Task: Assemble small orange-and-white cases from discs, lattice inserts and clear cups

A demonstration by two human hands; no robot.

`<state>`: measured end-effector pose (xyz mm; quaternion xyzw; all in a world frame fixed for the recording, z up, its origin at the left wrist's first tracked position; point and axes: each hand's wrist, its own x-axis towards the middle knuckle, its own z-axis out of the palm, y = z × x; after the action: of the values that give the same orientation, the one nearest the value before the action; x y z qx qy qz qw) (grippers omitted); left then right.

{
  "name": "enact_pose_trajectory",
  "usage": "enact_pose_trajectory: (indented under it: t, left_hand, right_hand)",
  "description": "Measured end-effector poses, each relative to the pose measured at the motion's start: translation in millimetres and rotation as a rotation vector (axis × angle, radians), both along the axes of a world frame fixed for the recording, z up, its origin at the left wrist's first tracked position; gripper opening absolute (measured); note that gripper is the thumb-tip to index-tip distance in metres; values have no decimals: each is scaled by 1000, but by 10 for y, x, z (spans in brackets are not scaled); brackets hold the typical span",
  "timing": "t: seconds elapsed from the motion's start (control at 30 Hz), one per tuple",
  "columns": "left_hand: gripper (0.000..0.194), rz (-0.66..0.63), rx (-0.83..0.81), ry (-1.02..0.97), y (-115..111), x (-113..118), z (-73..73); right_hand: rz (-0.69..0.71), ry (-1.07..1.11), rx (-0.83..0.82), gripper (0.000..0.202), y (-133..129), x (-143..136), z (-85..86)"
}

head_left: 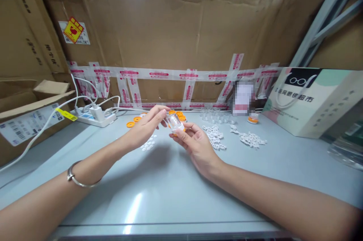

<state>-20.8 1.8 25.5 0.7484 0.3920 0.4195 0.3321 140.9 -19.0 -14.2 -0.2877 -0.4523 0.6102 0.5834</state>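
A small clear capsule-like container (174,122) with an orange and white base is held up above the table, tilted, with something white inside it. My right hand (197,144) grips it by the base between thumb and fingers. Stretched out beside its clear end, my left hand (150,123) has its fingers close against or touching the container; contact is hard to make out. Behind the hands lie orange rings (131,124) and more orange parts (179,114). Small white discs (148,143) are scattered below my left hand. White shaped pieces (215,137) lie in a pile to the right of my right hand.
Clear cups (215,115) stand at the back, near an orange-based container (253,118). A second pile of white pieces (253,140) lies further right. A power strip (98,117) with cables is at left. Cardboard (170,29) walls the back; a paper bag (306,101) stands right.
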Motion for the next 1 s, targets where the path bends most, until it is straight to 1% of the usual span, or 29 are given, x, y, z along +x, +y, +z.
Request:
enact_pose_trajectory:
  t: [0.07, 0.13, 0.2, 0.27, 0.33, 0.43, 0.5, 0.57, 0.63, 0.8, 0.9, 1.0]
  left_hand:
    - [33, -80, -7, -78, 19, -3, -30]
    - [35, -185, -44, -119, 20, 21, -86]
    - [38, -246, -96, -161, 11, 66, -148]
    - [36, -247, -137, -211, -1, 115, -188]
    - [31, -220, -153, -265, -17, 151, -190]
    - [26, -208, -187, -350, -58, 176, -129]
    - [25, -230, -234, -398, -99, 181, -75]
    - [24, -252, -268, -420, -144, 187, -32]
    - [24, -266, -287, -427, -181, 195, -4]
    - [22, -280, -332, -464, -217, 220, 26]
    - [17, -265, -339, -505, -234, 241, 34]
    - [16, -212, -332, -516, -271, 266, 42]
  right_hand:
    - [45, 109, -69, 32, -29, 12, 42]
    - [70, 192, -105, 31, -52, 25, 78]
    - [82, 246, -131, 32, -67, 32, 112]
    - [101, 274, -148, 33, -79, 27, 147]
    - [123, 295, -148, 31, -96, 8, 184]
    - [171, 339, -146, 26, -145, -38, 237]
    - [220, 370, -153, 24, -191, -65, 264]
    - [261, 394, -170, 21, -239, -82, 284]
    - [269, 411, -197, 19, -276, -87, 300]
    - [299, 437, -213, 24, -291, -74, 328]
    - [323, 424, -217, 26, -274, -65, 325]
    - [320, 408, -221, 27, -264, -60, 307]
